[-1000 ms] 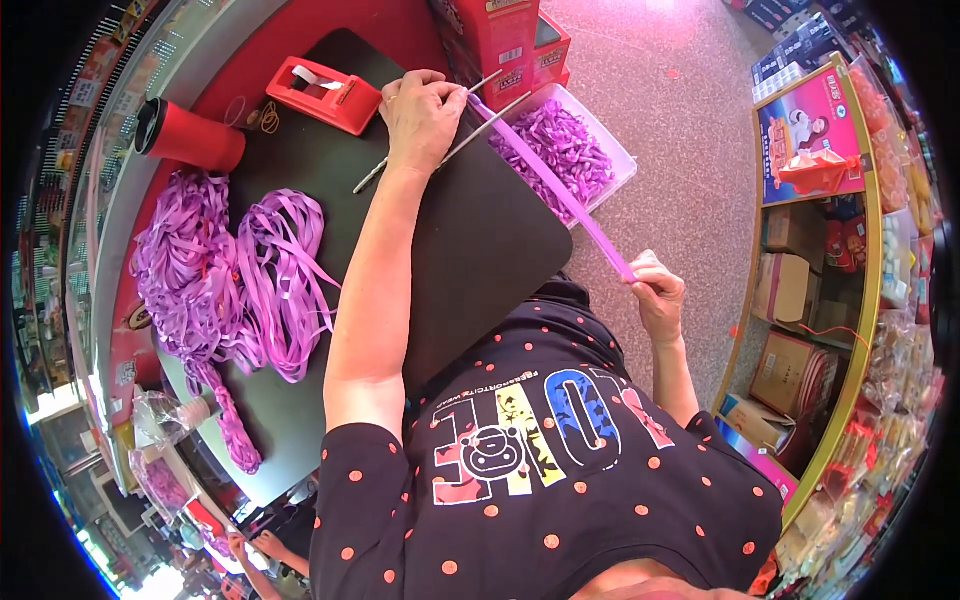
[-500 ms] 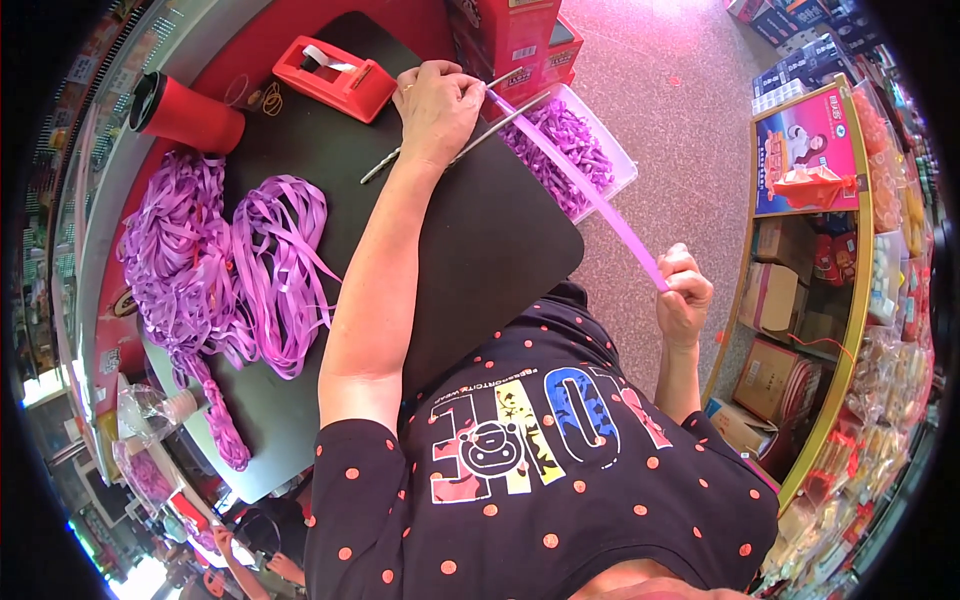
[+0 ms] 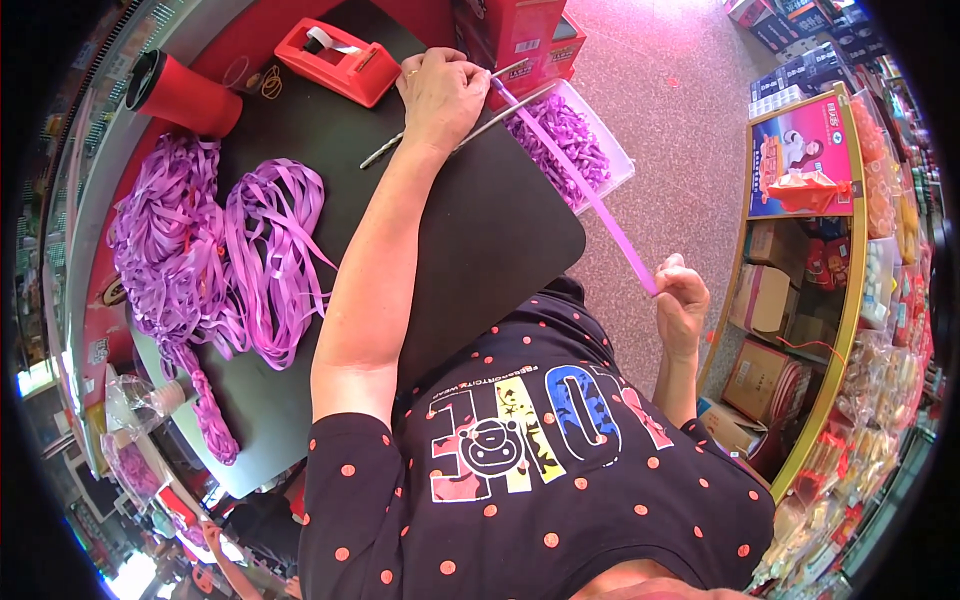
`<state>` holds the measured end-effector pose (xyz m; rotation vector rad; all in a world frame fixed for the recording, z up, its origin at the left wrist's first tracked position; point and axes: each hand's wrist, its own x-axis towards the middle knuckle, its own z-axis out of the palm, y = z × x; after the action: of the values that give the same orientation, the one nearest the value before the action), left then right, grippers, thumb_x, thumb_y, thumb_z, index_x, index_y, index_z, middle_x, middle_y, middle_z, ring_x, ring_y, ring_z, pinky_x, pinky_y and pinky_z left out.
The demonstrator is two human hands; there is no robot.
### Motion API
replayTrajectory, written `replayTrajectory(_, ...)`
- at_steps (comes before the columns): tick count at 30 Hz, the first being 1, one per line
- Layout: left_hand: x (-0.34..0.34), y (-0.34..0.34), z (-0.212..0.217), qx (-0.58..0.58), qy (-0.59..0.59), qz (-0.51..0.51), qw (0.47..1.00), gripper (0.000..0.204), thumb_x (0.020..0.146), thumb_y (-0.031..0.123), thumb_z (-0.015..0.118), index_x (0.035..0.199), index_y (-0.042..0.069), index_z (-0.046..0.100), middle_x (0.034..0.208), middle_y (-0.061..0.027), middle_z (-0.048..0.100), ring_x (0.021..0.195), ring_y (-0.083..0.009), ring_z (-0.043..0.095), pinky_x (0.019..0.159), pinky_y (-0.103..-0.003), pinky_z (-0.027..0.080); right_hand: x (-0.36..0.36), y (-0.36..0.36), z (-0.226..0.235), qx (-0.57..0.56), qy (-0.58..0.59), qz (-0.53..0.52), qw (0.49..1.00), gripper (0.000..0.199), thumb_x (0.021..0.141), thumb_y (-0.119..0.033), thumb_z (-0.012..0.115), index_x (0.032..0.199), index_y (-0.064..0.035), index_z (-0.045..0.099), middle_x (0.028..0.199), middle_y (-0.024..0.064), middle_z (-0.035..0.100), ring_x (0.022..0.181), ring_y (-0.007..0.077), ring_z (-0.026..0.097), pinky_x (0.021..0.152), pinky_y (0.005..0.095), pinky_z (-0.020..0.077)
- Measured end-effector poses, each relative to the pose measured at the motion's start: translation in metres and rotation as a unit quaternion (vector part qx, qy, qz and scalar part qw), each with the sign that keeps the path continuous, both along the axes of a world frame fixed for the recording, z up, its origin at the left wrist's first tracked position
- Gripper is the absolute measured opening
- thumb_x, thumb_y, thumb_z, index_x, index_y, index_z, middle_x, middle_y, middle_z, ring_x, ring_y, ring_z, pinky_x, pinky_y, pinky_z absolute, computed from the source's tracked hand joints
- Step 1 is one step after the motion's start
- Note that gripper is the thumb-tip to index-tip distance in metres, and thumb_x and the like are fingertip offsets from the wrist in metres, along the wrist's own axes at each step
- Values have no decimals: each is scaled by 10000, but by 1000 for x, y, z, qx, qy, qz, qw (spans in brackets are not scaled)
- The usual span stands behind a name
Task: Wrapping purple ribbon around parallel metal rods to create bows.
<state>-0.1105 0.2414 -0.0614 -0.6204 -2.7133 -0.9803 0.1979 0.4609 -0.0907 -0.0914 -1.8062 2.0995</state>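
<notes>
My left hand [image 3: 440, 98], at the far edge of the black table mat, is closed around thin metal rods [image 3: 379, 152] that stick out on both sides of it. A flat purple ribbon [image 3: 612, 222] runs taut from a rod beside those fingers toward the lower right. Its other end is pinched in my right hand [image 3: 682, 300], held out over the floor. Below the ribbon, a white plastic bin [image 3: 627, 165] contains many short folded purple ribbon pieces [image 3: 565, 140]. How the ribbon is fixed at the rod is partly hidden by my fingers.
On the black mat [image 3: 480, 240] lie a large purple ribbon bundle [image 3: 165, 240] and a looser hank [image 3: 275, 260]. Behind them stand a red tumbler [image 3: 190, 98] and a red tape dispenser [image 3: 340, 65]. A gold-framed shelf [image 3: 852, 250] with goods is at right.
My right hand has shifted slightly down and left with the ribbon end, its fingers spreading a little. The left hand stays on the rods; the whole view has tilted slightly.
</notes>
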Motion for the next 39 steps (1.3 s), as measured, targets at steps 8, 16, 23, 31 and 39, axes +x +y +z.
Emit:
replayTrajectory(8,0,1,-2,17,37,11,999,159,794,249,659,780,111,736,1078,-27,588,1109,-280,428,958,-423,311,-56,13,65,-36,179,143,973,290,793,-306,694,1032,-171,601,964,43,576,888,202,364,819,366,284)
replayTrajectory(16,1,1,0,38,30,2,999,130,761,224,672,784,117,741,1081,-34,587,1098,-282,441,961,-418,322,-227,-12,170,-150,173,338,913,726,866,-558,493,1400,-99,317,1387,258,375,1165,383,420,974,484,316)
replayTrajectory(23,8,-1,7,24,15,3,1000,153,679,170,674,806,128,747,1115,-57,572,1121,-279,432,980,-412,323,-399,-68,146,-234,-6,449,862,526,929,-513,435,1267,-114,482,1162,203,588,721,133,548,642,238,442)
replayTrajectory(31,10,0,10,44,26,15,999,162,662,127,677,812,80,718,1098,-94,562,1110,-301,439,966,-408,347,-459,-73,45,-222,-154,425,864,613,927,-579,354,1366,-151,350,1164,201,589,750,183,567,589,240,428)
replayTrajectory(39,10,8,11,53,69,17,996,181,634,50,686,802,117,689,1099,-87,509,1090,-312,412,947,-401,354,-451,-61,-48,-245,-195,420,852,674,934,-550,375,1423,-98,274,1263,244,511,1015,271,565,886,384,452)
